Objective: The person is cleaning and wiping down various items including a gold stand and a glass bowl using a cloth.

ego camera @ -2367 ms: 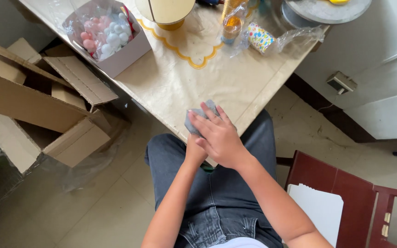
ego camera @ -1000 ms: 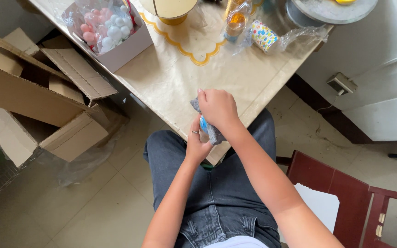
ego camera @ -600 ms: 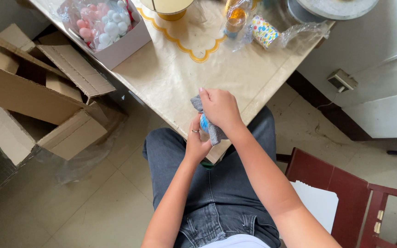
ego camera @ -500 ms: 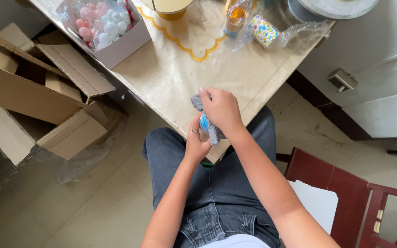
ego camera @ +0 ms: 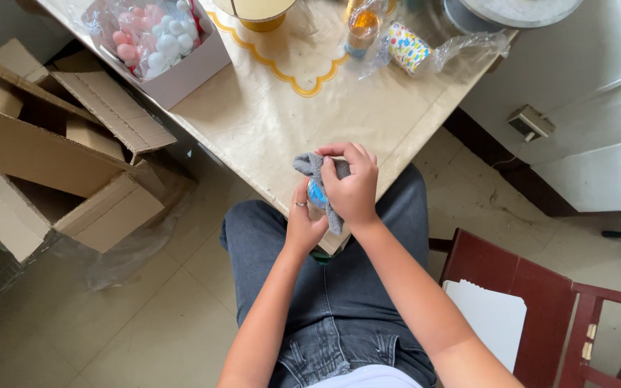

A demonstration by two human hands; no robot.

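Note:
A small blue ball (ego camera: 316, 192) sits between my two hands, half wrapped in a grey cloth (ego camera: 313, 166). My left hand (ego camera: 303, 223), with a ring on one finger, cups the ball from below. My right hand (ego camera: 353, 185) closes over the cloth and presses it against the ball. Both hands hover above the near edge of the beige table (ego camera: 267, 118), over my lap in dark jeans (ego camera: 332, 302).
A white box (ego camera: 181, 72) of pastel balls in a plastic bag stands at the table's far left. A yellow container (ego camera: 256, 11), a bottle (ego camera: 359, 32) and a dotted roll (ego camera: 407, 47) stand at the back. Open cardboard boxes (ego camera: 44, 151) lie on the floor left; a red chair (ego camera: 533, 309) stands right.
The cloth and ball were at first bunched against the table edge under both hands. Now they are lifted slightly, with the blue ball showing between my fingers and my right hand rubbing over it.

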